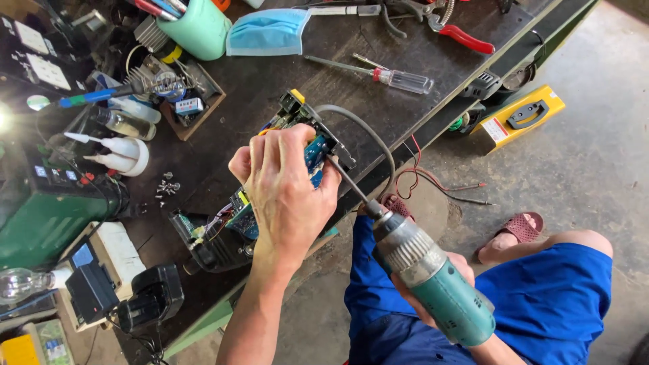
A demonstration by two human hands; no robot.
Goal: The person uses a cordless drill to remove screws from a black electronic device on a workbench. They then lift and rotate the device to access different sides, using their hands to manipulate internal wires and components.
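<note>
My left hand [284,186] grips a blue circuit board assembly [297,135] with a black frame, holding it at the front edge of the dark workbench [270,74]. My right hand [433,287] holds a teal cordless drill [433,284] below the bench edge. Its long bit [346,181] points up and left, with the tip touching the board beside my left fingers. A grey cable [368,132] arcs from the board over the bench edge.
On the bench lie a clear-handled screwdriver [399,78], a blue face mask [267,32], a green cup [199,27], red-handled pliers [463,37], white glue bottles [118,152] and loose screws [167,186]. A yellow meter [517,118] lies on the floor. My blue shorts [554,297] show below.
</note>
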